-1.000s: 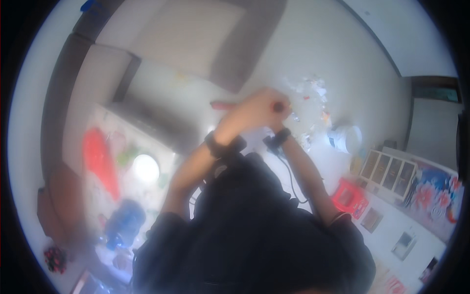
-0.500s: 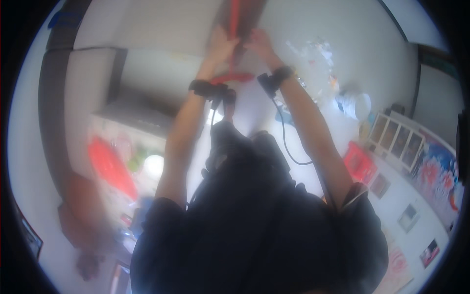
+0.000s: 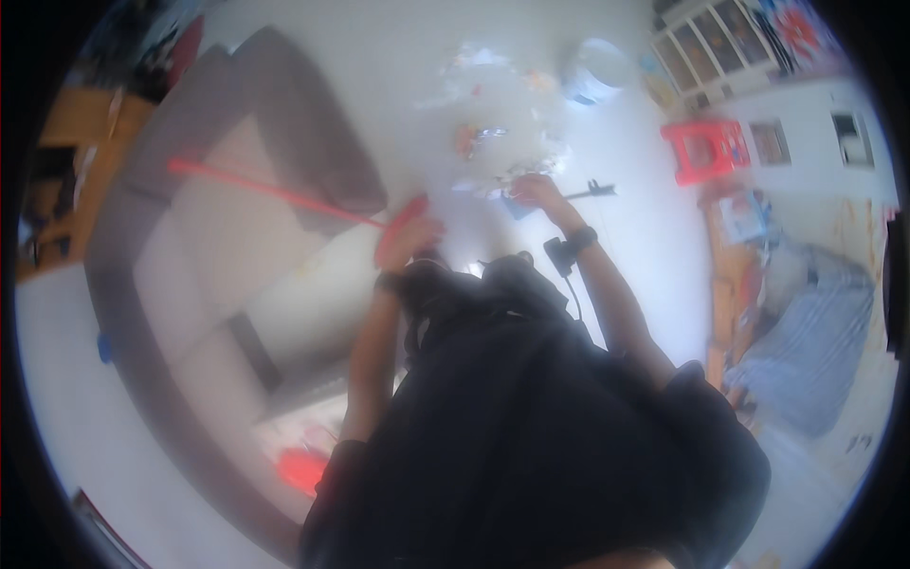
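Note:
My left hand (image 3: 417, 235) is closed round a red broom (image 3: 275, 196), close to its red head. The broom's long handle slants away to the far left over the sofa. My right hand (image 3: 537, 192) is low in front of me, beside a small bluish flat piece (image 3: 518, 208) on the floor, perhaps a dustpan. A grey rod (image 3: 592, 192) with a dark end sticks out to the right of that hand. Blur hides whether its fingers grip the rod. Scattered litter (image 3: 488, 133) lies on the floor just beyond my hands.
A grey-brown sofa (image 3: 303, 114) curves along the left. A whitish bucket (image 3: 597, 71) stands beyond the litter. To the right are a red plastic stool (image 3: 706, 150), a white shelf unit (image 3: 716, 47) and a blue-grey cloth (image 3: 806, 332) by wooden furniture.
My view has swung toward the right. The broom has gone from upright before both hands to slanting left in my left hand. My right hand has left it and moved down right.

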Tool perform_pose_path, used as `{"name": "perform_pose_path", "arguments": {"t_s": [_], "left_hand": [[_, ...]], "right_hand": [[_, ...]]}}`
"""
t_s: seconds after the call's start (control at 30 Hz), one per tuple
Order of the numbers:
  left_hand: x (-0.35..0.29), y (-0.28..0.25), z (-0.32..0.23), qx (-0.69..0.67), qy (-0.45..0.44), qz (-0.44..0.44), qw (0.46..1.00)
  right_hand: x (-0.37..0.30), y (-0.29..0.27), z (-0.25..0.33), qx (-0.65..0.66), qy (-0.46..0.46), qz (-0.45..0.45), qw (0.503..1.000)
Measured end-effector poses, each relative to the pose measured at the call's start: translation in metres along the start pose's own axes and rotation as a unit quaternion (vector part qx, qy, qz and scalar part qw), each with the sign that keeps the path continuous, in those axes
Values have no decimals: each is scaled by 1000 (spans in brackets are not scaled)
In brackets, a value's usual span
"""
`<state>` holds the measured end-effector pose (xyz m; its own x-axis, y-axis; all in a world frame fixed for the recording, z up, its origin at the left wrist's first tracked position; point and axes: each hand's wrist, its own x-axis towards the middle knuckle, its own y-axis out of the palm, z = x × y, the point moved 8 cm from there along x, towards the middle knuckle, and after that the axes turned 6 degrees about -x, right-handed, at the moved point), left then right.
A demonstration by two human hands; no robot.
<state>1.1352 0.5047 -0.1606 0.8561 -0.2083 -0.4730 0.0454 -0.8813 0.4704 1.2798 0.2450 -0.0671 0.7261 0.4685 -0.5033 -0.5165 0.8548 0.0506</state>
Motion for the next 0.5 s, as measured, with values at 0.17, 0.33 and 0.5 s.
{"name": "perform_pose_path", "arguments": {"t_s": [0.17, 0.33, 0.5], "left_hand": [[53, 53, -9, 144, -98, 66, 983], [145, 216, 103, 221, -180, 195, 938], [225, 330, 84, 437, -19, 183, 880]], "right_hand": [[-82, -142, 6, -11, -160, -339, 927], [-125, -271, -127, -221, -49, -465, 856], [-61, -268, -106, -154, -173, -270, 935]]}}
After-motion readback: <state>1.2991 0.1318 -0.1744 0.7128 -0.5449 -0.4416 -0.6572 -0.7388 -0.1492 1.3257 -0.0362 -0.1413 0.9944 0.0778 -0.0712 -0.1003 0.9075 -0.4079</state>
